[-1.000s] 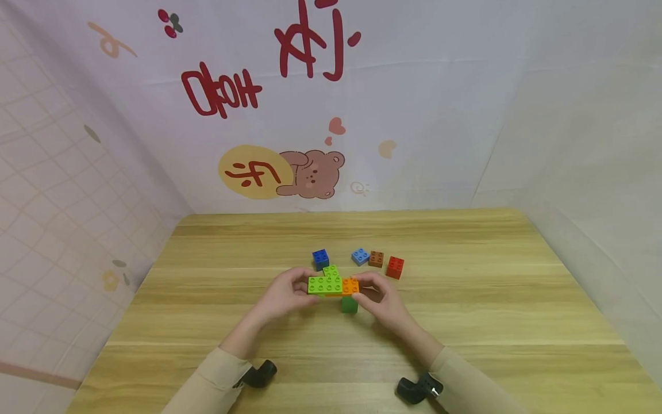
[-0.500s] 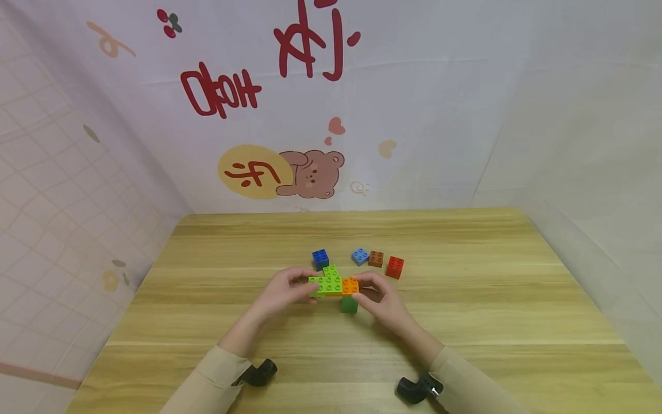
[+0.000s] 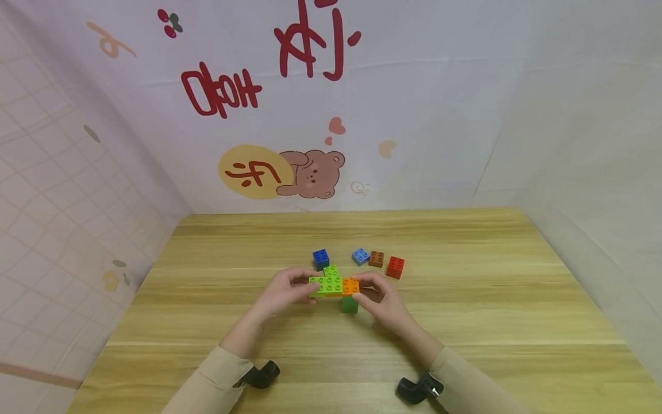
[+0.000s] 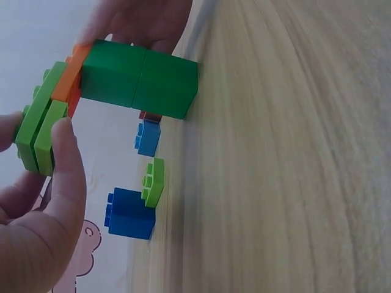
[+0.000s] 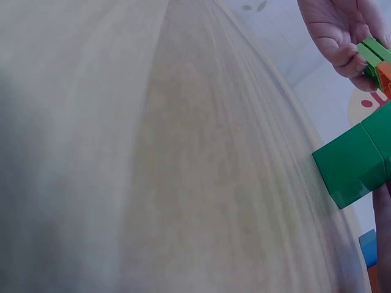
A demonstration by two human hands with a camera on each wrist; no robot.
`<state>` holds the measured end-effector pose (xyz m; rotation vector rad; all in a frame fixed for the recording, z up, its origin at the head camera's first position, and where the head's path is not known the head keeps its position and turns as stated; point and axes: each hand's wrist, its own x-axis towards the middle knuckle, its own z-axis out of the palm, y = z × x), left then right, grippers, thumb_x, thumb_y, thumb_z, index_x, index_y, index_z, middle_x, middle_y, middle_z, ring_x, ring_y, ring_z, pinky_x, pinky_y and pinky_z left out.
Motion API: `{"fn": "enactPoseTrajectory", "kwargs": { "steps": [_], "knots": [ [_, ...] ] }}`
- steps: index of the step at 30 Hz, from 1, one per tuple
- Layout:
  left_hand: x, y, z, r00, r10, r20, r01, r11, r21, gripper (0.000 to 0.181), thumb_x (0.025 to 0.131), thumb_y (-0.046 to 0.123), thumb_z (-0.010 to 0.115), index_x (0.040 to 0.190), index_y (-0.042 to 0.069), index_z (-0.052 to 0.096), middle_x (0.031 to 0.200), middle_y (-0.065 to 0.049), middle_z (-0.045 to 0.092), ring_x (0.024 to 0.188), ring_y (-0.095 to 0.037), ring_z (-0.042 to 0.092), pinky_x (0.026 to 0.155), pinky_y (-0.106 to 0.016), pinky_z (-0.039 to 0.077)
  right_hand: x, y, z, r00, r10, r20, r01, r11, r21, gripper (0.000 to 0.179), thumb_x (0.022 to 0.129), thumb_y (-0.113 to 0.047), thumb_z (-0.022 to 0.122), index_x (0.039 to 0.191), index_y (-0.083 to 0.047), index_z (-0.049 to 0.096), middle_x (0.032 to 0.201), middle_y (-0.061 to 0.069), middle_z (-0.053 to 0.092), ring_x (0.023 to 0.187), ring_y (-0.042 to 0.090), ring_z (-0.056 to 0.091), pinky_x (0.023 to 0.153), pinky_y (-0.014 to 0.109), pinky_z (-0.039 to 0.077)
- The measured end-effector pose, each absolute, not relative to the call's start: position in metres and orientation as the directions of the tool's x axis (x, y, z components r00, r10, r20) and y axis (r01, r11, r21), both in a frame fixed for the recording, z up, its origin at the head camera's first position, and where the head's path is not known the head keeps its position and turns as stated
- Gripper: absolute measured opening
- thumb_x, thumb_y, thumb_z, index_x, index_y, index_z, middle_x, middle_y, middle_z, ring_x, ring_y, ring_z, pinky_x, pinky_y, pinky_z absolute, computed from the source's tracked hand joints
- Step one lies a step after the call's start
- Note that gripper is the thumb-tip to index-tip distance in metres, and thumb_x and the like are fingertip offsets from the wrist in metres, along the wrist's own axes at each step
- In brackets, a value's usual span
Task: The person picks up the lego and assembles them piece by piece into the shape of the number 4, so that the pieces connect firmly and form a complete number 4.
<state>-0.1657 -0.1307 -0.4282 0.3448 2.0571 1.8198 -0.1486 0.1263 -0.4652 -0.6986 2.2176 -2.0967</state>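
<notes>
A toy-brick build stands on the table. Two stacked dark green bricks form its column. Across their top lies an orange brick, overhanging leftward. A long light green brick sits on the overhang, and a second light green brick lies under it. My left hand pinches both light green bricks at their free end, one digit on the upper studs, another against the lower brick. At the other end, my right hand holds the orange brick between thumb and fingers; its fingertips are partly hidden behind the build.
Behind the build on the wooden table lie a dark blue brick, a small light green brick, a light blue brick, a brown brick and a red brick. A printed cloth hangs beyond the table.
The left thumb has shifted from the front side of the long light green brick up onto its studs. The right hand and the build have stayed in place.
</notes>
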Motion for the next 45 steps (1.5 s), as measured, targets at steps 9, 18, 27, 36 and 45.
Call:
{"fn": "enactPoseTrajectory", "kwargs": {
  "steps": [9, 18, 27, 36, 45],
  "knots": [
    [-0.165, -0.127, -0.428, -0.928, 0.348, -0.129, -0.085, 0.139, 0.987, 0.034, 0.092, 0.008, 0.069, 0.121, -0.010, 0.063, 0.102, -0.012, 0.067, 0.080, -0.030, 0.063, 0.067, -0.033, 0.058, -0.149, 0.127, -0.465, -0.899, -0.324, 0.294, -0.310, -0.001, -0.951, 0.031, 0.090, 0.009, 0.065, 0.120, 0.008, 0.060, 0.119, 0.022, 0.059, 0.109, 0.042, 0.057, 0.093, 0.036, 0.053],
    [-0.163, -0.125, -0.427, -0.939, 0.309, -0.149, -0.122, 0.105, 0.987, 0.034, 0.092, 0.007, 0.069, 0.121, -0.011, 0.064, 0.095, -0.009, 0.066, 0.071, -0.020, 0.057, 0.061, -0.026, 0.054, -0.150, 0.126, -0.466, -0.894, -0.326, 0.307, -0.319, -0.017, -0.947, 0.031, 0.089, 0.012, 0.065, 0.120, 0.009, 0.059, 0.118, 0.023, 0.058, 0.107, 0.036, 0.059, 0.093, 0.035, 0.053],
    [-0.163, -0.128, -0.427, -0.927, 0.349, -0.140, -0.094, 0.146, 0.985, 0.038, 0.094, 0.012, 0.069, 0.124, -0.009, 0.062, 0.106, -0.013, 0.066, 0.084, -0.027, 0.062, 0.071, -0.033, 0.057, -0.149, 0.126, -0.466, -0.896, -0.326, 0.303, -0.313, -0.020, -0.949, 0.031, 0.090, 0.012, 0.064, 0.121, 0.009, 0.059, 0.119, 0.024, 0.058, 0.108, 0.043, 0.057, 0.093, 0.033, 0.053],
    [-0.166, -0.132, -0.427, -0.908, 0.406, -0.108, -0.033, 0.187, 0.982, 0.036, 0.096, 0.015, 0.066, 0.124, -0.007, 0.063, 0.115, -0.016, 0.063, 0.090, -0.019, 0.060, 0.075, -0.032, 0.057, -0.148, 0.127, -0.464, -0.902, -0.325, 0.285, -0.305, 0.012, -0.952, 0.031, 0.090, 0.008, 0.066, 0.120, 0.008, 0.060, 0.120, 0.023, 0.059, 0.109, 0.041, 0.057, 0.094, 0.038, 0.052],
    [-0.176, -0.139, -0.432, -0.897, 0.430, -0.099, -0.014, 0.196, 0.981, 0.039, 0.102, 0.023, 0.057, 0.126, -0.008, 0.061, 0.124, -0.021, 0.063, 0.096, -0.021, 0.063, 0.088, -0.052, 0.054, -0.150, 0.127, -0.467, -0.893, -0.337, 0.298, -0.318, 0.001, -0.948, 0.031, 0.089, 0.009, 0.066, 0.120, 0.007, 0.060, 0.119, 0.022, 0.059, 0.107, 0.038, 0.059, 0.093, 0.040, 0.053]
  ]
}}
